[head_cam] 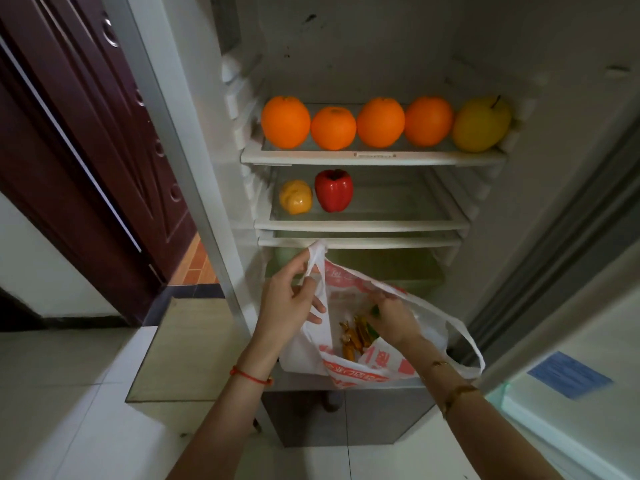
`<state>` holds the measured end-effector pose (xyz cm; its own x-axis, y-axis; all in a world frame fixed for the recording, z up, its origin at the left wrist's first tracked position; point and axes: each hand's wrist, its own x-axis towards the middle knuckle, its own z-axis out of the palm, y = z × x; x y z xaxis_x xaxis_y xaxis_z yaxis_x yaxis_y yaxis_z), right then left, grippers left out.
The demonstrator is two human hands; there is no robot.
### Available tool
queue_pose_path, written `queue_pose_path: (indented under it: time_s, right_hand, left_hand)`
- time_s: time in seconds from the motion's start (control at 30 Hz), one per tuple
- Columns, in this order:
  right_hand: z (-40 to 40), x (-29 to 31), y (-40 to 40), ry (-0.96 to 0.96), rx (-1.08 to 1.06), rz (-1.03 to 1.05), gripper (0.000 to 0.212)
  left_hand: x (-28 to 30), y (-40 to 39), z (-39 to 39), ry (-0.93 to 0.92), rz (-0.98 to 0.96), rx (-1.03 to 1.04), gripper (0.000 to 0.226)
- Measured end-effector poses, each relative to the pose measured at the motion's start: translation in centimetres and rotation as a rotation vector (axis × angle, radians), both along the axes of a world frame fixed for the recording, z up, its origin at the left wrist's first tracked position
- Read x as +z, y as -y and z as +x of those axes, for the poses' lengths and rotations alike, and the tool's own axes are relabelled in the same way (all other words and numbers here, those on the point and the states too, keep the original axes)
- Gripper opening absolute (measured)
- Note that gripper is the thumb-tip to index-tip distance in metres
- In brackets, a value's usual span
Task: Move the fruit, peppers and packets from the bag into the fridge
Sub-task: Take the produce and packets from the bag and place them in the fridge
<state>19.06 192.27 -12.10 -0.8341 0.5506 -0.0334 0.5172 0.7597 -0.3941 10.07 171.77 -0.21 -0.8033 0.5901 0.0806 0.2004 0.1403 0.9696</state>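
The left hand (pixel 289 299) pinched one handle of the bag (pixel 349 341), holding it open before the fridge (pixel 374 155). The right hand (pixel 389 315) was inside, closing on something green — unidentifiable. The packets (pixel 353 336) lay at the bottom — likely light, crinkly, slippery; best pinched mid-body.

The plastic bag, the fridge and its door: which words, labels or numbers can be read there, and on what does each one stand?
Plastic bag: red printed characters, too creased and blurred to read.
Blue sticker on the fridge door: lines of small print, too small to read.
Top shelf: small raised tab on the front edge, no readable text.
Nothing else bears writing.
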Motion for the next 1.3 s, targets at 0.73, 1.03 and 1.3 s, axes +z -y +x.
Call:
queue_pose_path:
  time_s: [0.73, 1.03, 1.3]
  right_hand:
    - [2.7, -2.6, -2.2, 0.112, 0.172, 0.013, 0.075]
    - [1.3, 3.5, 2.2, -0.362, 0.206, -0.246, 0.066]
    - [0.2, 12.3, 1.4, -0.812, -0.019, -0.504, 0.054]
  left_hand:
    - [-0.5, 0.4, 1.1, 0.034, -0.019, -0.043, 0.049]
    - [0.1, 0.1, 0.8, 0.044, -0.011, -0.026, 0.048]
    - [0.7, 0.2, -0.1, 0.029, 0.024, 0.002, 0.044]
